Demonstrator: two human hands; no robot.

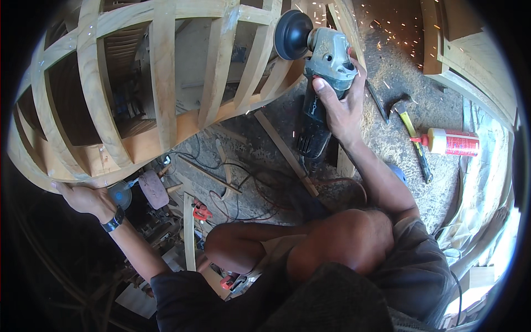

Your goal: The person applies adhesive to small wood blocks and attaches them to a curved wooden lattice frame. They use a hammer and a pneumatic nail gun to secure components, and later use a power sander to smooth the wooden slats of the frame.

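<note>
Wooden framework (164,77), cut off above, touches the left hand (88,200), grip unclear; the right hand (346,106) clasps a grinder (327,60).

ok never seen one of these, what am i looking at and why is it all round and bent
There's no robot here. A fisheye camera on a person's head looks down, which bends straight edges; that's the wearer's own knee below. The bare right hand grips a power grinder with a round black disc, beside a slatted wooden frame. The left hand is at the frame's lower left edge; its fingers are partly hidden. On the dusty floor lie a hammer, a red and pale yellow bottle and a wooden strip.
</note>
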